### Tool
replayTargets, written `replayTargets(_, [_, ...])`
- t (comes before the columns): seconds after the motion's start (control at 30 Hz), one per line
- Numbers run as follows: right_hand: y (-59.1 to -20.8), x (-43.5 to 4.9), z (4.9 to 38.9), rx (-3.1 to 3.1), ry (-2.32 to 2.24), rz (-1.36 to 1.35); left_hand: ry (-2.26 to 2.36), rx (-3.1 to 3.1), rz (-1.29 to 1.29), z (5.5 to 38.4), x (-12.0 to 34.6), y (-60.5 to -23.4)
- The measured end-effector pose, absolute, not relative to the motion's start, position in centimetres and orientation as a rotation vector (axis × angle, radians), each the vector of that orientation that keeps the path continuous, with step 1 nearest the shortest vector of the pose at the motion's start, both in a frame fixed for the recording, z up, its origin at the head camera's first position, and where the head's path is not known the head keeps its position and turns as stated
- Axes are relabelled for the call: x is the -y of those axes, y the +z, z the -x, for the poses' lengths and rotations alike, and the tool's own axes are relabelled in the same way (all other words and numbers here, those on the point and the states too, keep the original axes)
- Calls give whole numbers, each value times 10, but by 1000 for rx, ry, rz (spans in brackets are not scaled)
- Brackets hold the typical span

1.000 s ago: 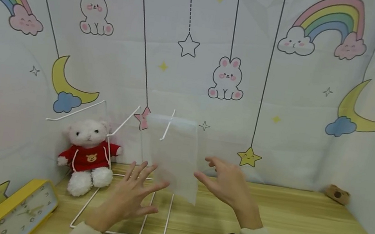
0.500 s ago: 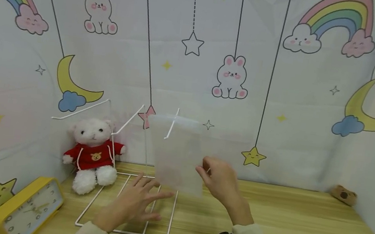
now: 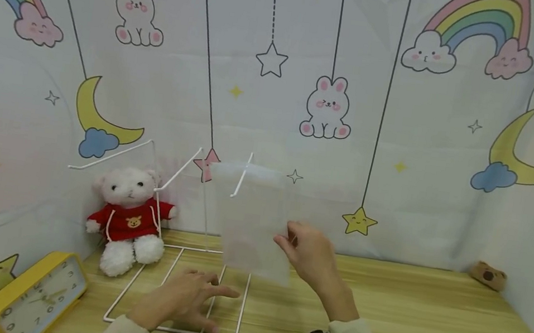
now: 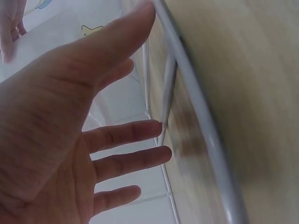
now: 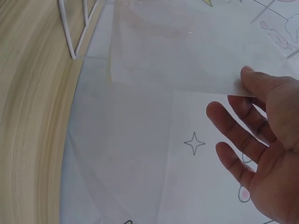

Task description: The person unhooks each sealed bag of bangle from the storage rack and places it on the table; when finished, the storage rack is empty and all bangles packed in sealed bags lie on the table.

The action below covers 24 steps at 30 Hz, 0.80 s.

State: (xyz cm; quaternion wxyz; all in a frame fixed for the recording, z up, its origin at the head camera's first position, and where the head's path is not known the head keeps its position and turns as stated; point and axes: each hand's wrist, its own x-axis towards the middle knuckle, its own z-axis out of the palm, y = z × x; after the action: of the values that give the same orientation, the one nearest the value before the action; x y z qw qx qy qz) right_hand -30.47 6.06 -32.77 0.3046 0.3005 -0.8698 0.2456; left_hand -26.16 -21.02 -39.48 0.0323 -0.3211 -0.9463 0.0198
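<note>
A thin translucent plastic sheet [image 3: 254, 221] hangs at the prongs of a white wire rack [image 3: 238, 314]; whether it is a bag I cannot tell. My right hand [image 3: 313, 257] pinches its right edge between thumb and index finger. In the right wrist view the other fingers of that right hand [image 5: 266, 130] are spread apart from the sheet [image 5: 177, 51]. Low over the rack's base is my left hand [image 3: 186, 296], fingers extended. The left wrist view has that left hand [image 4: 70, 121] with its thumb tip beside the front wire [image 4: 201, 107] and nothing gripped.
A white teddy bear [image 3: 130, 221] in a red sweater sits behind the rack's left side. At the front left stands a yellow alarm clock [image 3: 34, 293]. A small brown animal-head object [image 3: 488, 275] lies at the back right of the wooden table [image 3: 419, 321]. A printed curtain backs everything.
My right hand has come to the sheet's right edge and pinched it. My left hand has dropped from beside the sheet down to the rack's base.
</note>
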Motion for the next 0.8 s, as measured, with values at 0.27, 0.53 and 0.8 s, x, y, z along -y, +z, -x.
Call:
replayTargets(0.27, [-317,-72,300,2317,688,-811,15,3021,985,259,214,-389])
replayTargets(0.53, [-304,-84,293,2287,735,-809,-123,3105,1031,260,217,-389])
replayTargets(0.8, [-291,-94,288,2145,821,-835,-446,3188,1164,260,221,-384])
